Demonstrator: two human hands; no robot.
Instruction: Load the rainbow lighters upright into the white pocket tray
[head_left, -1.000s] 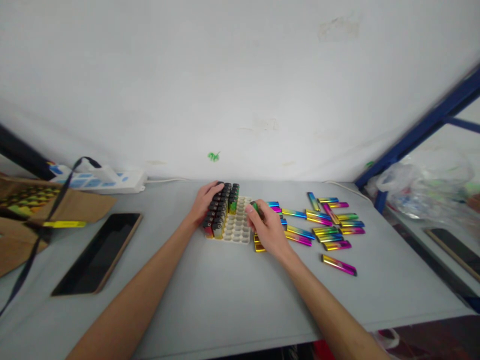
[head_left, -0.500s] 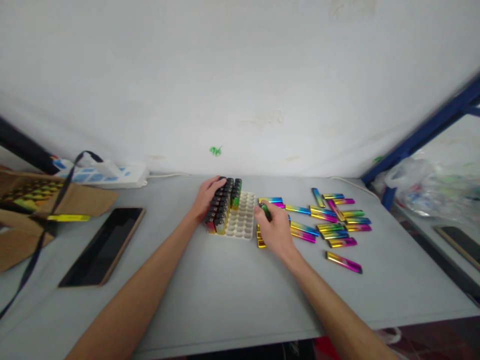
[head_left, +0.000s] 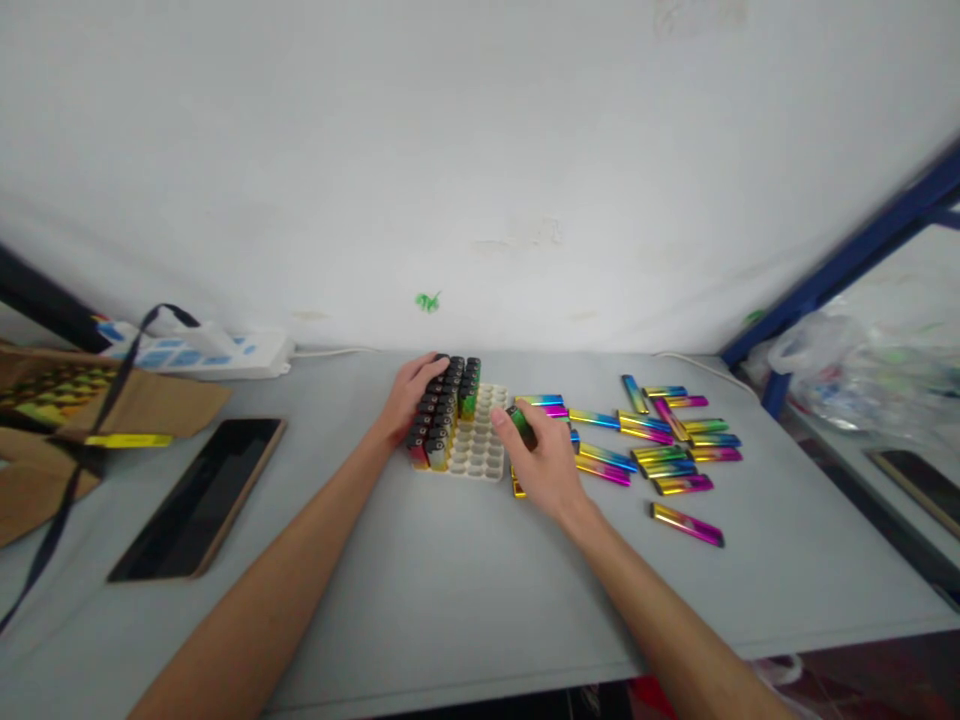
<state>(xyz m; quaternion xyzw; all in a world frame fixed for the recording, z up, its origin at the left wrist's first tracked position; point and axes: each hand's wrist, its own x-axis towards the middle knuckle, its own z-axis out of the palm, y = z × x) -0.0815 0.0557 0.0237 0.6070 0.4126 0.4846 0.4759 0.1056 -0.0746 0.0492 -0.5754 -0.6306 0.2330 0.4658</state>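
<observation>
A cream tray [head_left: 480, 458] with round sockets lies mid-table. Its left rows hold upright black-topped lighters [head_left: 442, 410]. My left hand [head_left: 409, 397] rests against the tray's left side, fingers curled over the lighters' far end. My right hand [head_left: 541, 458] is closed on one rainbow lighter [head_left: 520, 422], held just right of the tray's open sockets. Several loose rainbow lighters [head_left: 660, 440] lie flat to the right of that hand.
A black phone [head_left: 199, 495] lies on the left of the grey table [head_left: 450, 590]. Behind it sit a brown cardboard box [head_left: 67, 420] with a dark strap and a white power strip [head_left: 202, 352]. A blue frame [head_left: 840, 270] and plastic bags [head_left: 862, 380] stand at the right.
My right hand drew back right from the tray, then came left again toward the sockets with the lighter. The left hand has stayed on the tray.
</observation>
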